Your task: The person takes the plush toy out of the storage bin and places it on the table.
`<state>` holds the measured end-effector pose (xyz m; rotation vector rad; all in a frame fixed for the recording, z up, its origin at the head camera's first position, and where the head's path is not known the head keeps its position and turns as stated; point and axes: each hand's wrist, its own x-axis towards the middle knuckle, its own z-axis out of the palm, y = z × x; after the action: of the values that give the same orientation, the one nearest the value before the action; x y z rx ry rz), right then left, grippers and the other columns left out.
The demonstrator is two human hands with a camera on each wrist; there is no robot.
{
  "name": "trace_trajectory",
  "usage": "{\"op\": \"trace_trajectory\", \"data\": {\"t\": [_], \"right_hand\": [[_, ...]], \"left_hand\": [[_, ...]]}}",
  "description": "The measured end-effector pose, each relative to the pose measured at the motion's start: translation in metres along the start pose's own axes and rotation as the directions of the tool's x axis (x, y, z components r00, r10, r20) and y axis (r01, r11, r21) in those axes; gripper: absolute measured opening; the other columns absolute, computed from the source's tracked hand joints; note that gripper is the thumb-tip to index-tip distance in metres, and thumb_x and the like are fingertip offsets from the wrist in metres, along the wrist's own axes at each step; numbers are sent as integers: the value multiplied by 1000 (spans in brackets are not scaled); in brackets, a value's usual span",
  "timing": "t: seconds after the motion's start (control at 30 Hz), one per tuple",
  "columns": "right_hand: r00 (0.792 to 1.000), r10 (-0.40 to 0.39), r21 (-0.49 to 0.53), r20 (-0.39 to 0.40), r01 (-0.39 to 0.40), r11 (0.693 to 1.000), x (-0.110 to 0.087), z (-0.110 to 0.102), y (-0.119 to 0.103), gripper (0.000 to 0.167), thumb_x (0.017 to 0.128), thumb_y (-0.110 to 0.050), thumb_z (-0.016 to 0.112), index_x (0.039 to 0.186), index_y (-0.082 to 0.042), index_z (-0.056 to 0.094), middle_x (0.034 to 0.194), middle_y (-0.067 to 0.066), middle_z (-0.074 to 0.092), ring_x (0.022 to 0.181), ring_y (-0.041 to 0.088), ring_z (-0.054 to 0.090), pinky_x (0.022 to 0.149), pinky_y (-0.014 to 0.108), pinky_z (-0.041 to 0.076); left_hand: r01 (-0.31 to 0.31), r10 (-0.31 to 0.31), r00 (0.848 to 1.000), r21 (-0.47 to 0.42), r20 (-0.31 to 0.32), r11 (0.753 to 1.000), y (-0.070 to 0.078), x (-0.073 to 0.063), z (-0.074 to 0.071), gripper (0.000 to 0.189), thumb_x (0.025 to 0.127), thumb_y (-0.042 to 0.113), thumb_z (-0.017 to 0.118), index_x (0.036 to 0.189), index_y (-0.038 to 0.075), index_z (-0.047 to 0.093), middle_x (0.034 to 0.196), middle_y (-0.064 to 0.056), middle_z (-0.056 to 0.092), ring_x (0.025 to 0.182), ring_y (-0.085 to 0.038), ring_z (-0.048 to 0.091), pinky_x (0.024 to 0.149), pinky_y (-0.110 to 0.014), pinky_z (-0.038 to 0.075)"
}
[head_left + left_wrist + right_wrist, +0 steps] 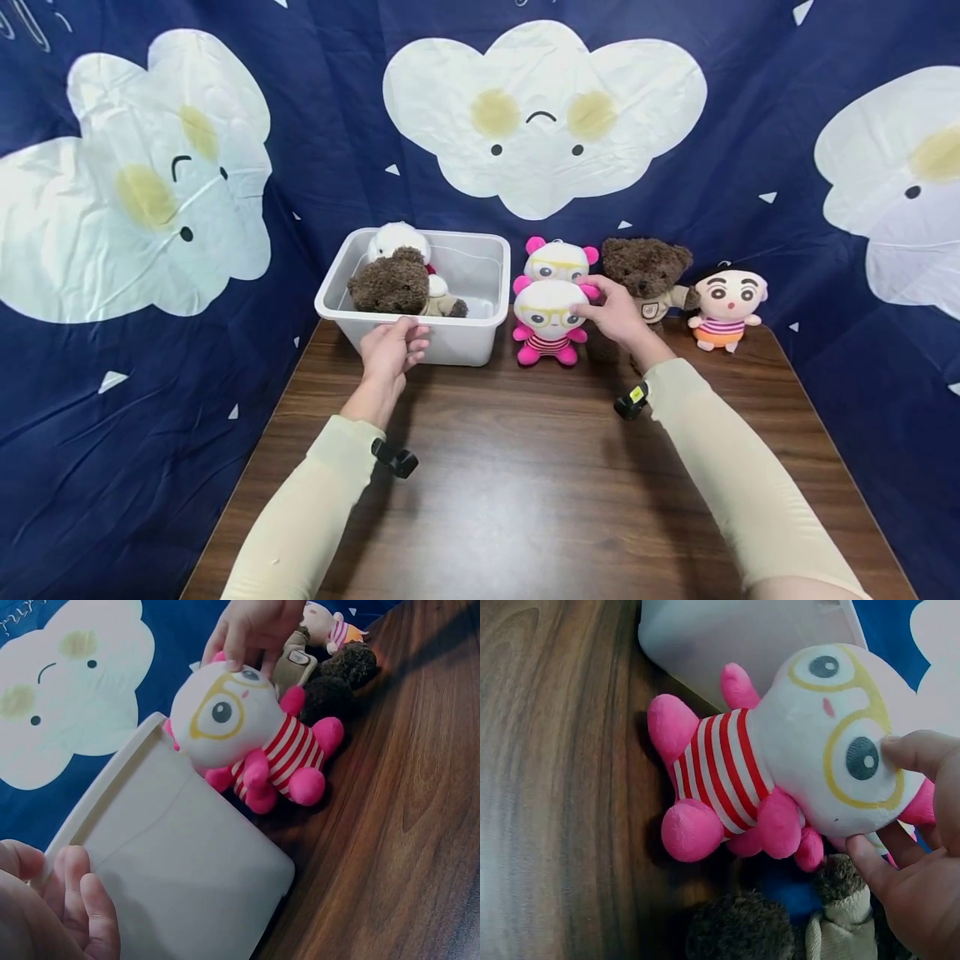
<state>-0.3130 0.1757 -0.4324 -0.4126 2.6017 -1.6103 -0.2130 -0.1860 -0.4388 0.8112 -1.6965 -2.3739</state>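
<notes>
With thumb and fingers, my left hand [390,350] grips the front rim of a grey plastic bin [459,342]. Inside the bin lie a brown teddy bear [390,285] and a white plush toy [397,239]. My right hand [615,312] pinches the head of a pink-and-white plush doll [720,769] with yellow glasses and a red-striped body. That doll is upright to the right of the bin. A second plush doll [557,260] of the same look stands right behind it, mostly hidden.
Another brown teddy bear [645,267] in a tan outfit sits beyond my right hand. At the far right is a plush boy doll [726,304] with a striped shirt. Dark blue cloth with cloud faces [543,117] hangs behind the brown wooden table [525,475].
</notes>
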Motion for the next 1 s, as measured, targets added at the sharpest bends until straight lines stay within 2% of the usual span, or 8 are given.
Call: {"op": "trace_trajectory", "data": {"t": [0.1,0.2,0.4,0.7,0.83,1.0], "right_hand": [[1000,-11,-7,-29,11,1000,17,6,16,53,90,-8,77,140,-6,58,141,18,59,121,33,61,88,28,56],[999,-10,-18,-46,9,1000,22,9,13,59,89,-8,77,143,-6,54,145,18,56,126,32,57,96,36,53],[998,4,-10,-68,-5,1000,23,12,8,66,86,-10,81,145,-6,51,142,19,55,122,30,54,94,34,52],[997,-26,-112,-70,19,994,31,4,-12,64,89,-23,81,145,-9,54,152,17,50,136,35,49,111,51,45],[997,-58,-140,-54,50,989,38,3,-27,63,89,-25,81,145,-10,54,153,17,50,138,36,48,111,54,45],[994,-104,-149,-42,96,984,47,12,-51,61,88,-25,82,142,-10,57,149,15,54,138,36,49,112,55,44]], "left_hand": [[-3,4,1000,7,-5,1000,0,0,-1,14,92,14,67,100,8,57,75,2,77,52,-5,66,46,-16,54],[-3,3,1000,7,-4,1000,0,1,-1,15,92,14,67,100,7,57,74,2,77,53,-5,66,46,-16,54],[-4,4,1000,12,-2,1000,-3,2,0,15,91,14,67,99,7,56,73,2,77,53,-5,66,46,-16,54],[-4,4,1000,17,0,1000,-2,3,-1,16,91,15,67,100,8,56,75,1,77,54,-5,66,47,-16,55],[-1,1,1000,9,4,1000,-1,2,-1,16,92,15,68,100,8,56,76,1,78,54,-5,66,48,-16,55],[19,-19,1000,-7,14,1000,0,-1,-2,14,95,15,68,101,8,58,80,0,79,59,-7,70,50,-17,58]]}}
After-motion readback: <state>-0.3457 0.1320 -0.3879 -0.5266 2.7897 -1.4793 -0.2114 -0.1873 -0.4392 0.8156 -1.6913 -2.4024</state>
